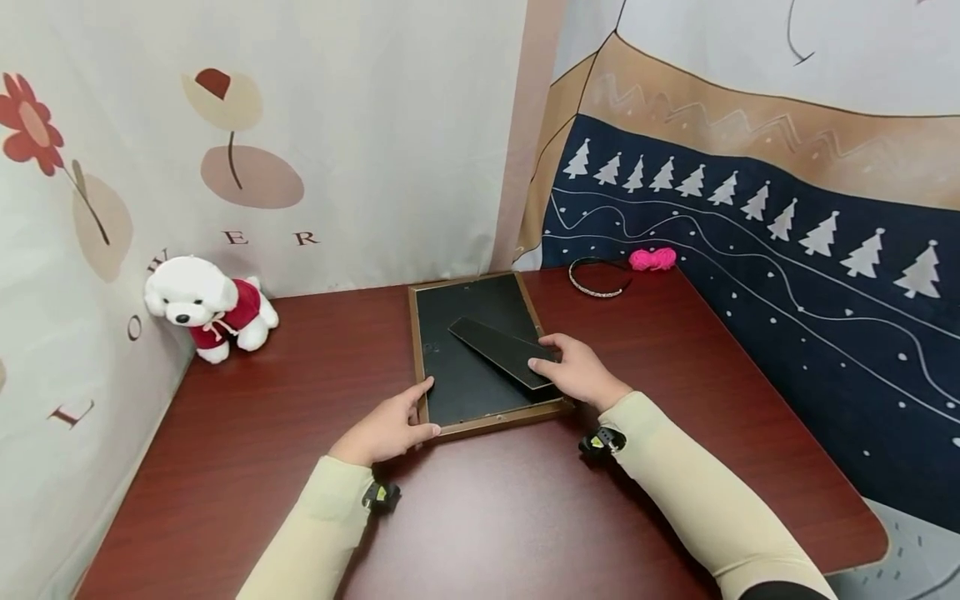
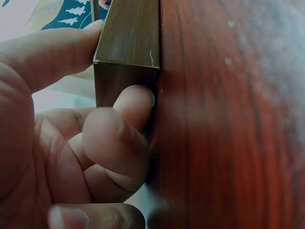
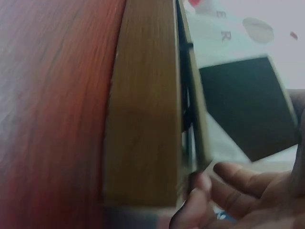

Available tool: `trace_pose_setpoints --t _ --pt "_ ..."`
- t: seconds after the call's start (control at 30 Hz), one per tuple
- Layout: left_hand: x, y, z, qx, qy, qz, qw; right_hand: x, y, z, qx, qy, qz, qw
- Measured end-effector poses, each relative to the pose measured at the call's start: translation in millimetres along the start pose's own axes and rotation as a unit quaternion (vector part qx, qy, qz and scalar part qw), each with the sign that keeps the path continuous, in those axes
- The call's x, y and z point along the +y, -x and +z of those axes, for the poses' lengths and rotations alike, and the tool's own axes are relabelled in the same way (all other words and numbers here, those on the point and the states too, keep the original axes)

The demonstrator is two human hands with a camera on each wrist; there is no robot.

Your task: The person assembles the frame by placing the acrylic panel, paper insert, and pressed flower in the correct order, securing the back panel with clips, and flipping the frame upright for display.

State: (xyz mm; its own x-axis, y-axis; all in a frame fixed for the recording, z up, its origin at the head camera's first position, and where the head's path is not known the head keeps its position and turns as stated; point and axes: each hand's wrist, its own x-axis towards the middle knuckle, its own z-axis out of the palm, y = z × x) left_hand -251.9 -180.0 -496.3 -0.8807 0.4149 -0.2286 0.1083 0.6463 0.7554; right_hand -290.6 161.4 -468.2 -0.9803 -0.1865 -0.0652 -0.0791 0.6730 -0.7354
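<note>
A picture frame [image 1: 491, 425] with a brown wooden rim lies face down on the table. Its black backing board [image 1: 457, 392] faces up, and a black stand leg [image 1: 501, 350] slants across it. My left hand [image 1: 382, 427] grips the frame's near left corner, one finger on the top of the rim and others curled against its side [image 2: 126, 78]. At the right side, my right hand [image 1: 581, 371] pinches the backing board, thumb on the stand leg. In the right wrist view a narrow gap shows between the rim [image 3: 143, 105] and the raised board edge [image 3: 200, 114].
A white plush dog [image 1: 213, 304] in a red outfit sits at the table's back left. Behind the frame, to the right, lie a headband [image 1: 596, 292] and a pink yarn bundle [image 1: 652, 259]. Patterned curtains [image 1: 390, 150] stand along the back and sides of the reddish-brown table [image 1: 487, 508].
</note>
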Motion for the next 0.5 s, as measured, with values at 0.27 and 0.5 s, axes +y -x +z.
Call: trace_pose_setpoints --t 0.27,0.5 --pt "1.4 1.6 -4.3 -0.002 0.003 -0.007 1.0000 17.5 -7.5 -8.5 -0.031 -0.221 0.050 0.9735" --pt "0.0 -2.0 -2.2 -0.008 -0.008 -0.002 0.9999 32.1 -17.4 -16.4 -0.054 -0.260 0.073 0.9613"
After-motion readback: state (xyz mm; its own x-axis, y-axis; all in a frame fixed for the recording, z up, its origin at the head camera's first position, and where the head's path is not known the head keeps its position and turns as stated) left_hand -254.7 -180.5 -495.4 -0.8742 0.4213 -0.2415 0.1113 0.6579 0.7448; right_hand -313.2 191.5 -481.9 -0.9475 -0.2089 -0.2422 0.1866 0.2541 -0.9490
